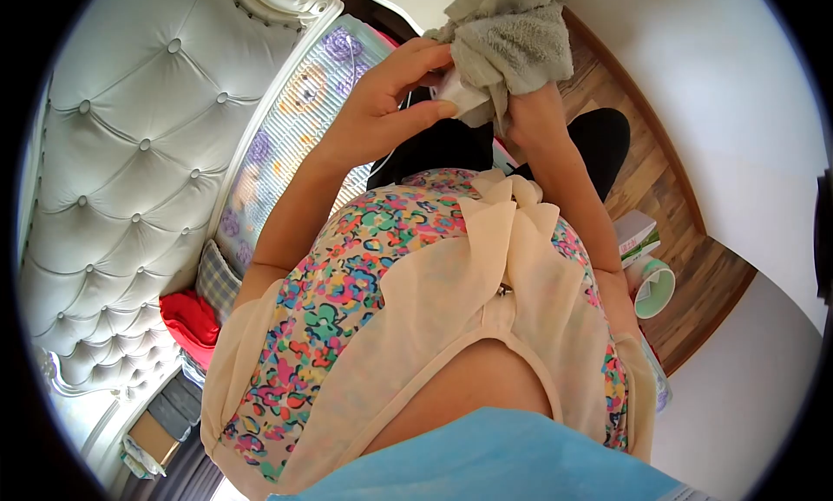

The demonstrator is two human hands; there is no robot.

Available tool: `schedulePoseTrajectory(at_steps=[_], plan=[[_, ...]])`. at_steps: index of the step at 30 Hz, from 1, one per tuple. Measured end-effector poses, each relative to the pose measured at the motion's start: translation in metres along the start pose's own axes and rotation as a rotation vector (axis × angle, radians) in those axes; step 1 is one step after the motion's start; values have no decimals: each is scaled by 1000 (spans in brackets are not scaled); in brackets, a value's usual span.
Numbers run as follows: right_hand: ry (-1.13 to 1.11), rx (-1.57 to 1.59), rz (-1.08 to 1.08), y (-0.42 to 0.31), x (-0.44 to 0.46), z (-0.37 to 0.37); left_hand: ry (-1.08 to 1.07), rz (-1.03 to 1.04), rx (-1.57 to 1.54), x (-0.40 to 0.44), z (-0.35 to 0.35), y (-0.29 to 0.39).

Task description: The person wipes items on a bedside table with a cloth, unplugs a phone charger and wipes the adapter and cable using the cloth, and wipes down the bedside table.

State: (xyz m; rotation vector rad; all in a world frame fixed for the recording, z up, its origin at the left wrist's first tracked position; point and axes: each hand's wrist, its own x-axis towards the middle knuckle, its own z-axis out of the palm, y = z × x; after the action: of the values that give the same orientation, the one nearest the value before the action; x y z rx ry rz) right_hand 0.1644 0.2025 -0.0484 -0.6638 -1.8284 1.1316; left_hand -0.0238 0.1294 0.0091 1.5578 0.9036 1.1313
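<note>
At the top centre, my left hand (386,98) is closed around a smooth white object (460,95), thumb on the near side and fingers on the far side. Its kind is not clear, since fingers and cloth cover much of it. A grey-green towel (516,45) is bunched against its right side. My right hand (531,119) is wrapped in the towel, its fingers hidden beneath the folds. A thin white cord (386,158) hangs below my left hand.
On the left stands a tufted white headboard (143,180) beside a bed with a patterned mat (291,111). Red cloth (188,320) and a checked pillow (219,274) lie there. A small box (636,236) and a round pale-green container (655,293) stand on the wooden floor (620,85) at right.
</note>
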Motion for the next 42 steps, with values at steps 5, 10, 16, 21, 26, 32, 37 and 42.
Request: schedulePoseTrajectory(at_steps=[5,10,16,21,26,32,37,42], plan=[[81,-428,-174,-8,3,1,-51,-52,-153,2,6,4],[226,1027,467,-35,5,-1,38,11,-200,4,3,6],[103,633,303,-9,-7,-1,136,30,-67,2,7,1],[53,-310,-59,-7,-4,-7,157,104,251,-3,16,-5],[121,1420,576,-21,3,-8,222,55,136,0,15,0],[27,158,5,-4,-7,-1,211,84,401,-2,12,-4],[285,914,528,-10,-2,15,138,166,490,-2,18,-3],[352,1084,686,-27,11,7,153,51,250,-3,10,-1]])
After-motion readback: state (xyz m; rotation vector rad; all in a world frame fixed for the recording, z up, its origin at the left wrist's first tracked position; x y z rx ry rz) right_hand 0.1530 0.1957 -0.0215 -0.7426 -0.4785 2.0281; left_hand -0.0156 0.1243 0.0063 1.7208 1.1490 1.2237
